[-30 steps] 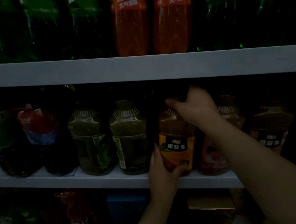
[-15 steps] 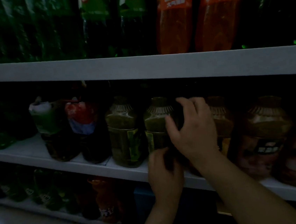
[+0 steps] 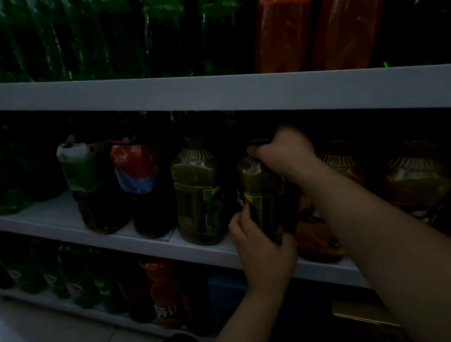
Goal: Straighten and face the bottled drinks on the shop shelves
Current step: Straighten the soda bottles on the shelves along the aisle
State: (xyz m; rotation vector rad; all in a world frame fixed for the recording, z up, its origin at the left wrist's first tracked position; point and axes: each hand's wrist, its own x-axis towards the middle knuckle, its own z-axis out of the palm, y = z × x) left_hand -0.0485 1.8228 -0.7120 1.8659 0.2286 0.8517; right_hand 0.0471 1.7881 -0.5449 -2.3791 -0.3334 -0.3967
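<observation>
Mid shelf (image 3: 51,217), L to R: white-green label btl (image 3: 81,183), red-blue label btl (image 3: 138,174), green tea btl (image 3: 197,196), all upright. Next is the held green btl (image 3: 262,192), at the shelf's front. Its long axis is vertical, cap end up under the upper shelf (image 3: 210,94), base hidden. Its yellow-green label strip shows on the left flank, not square to front. L hand (image 3: 263,247) wraps the lower body, fingers curled round it. R hand (image 3: 283,150) grips shoulder & cap, fingers curled over. Just right, partly behind the R forearm: orange btl (image 3: 317,239), then amber btl (image 3: 414,176).
</observation>
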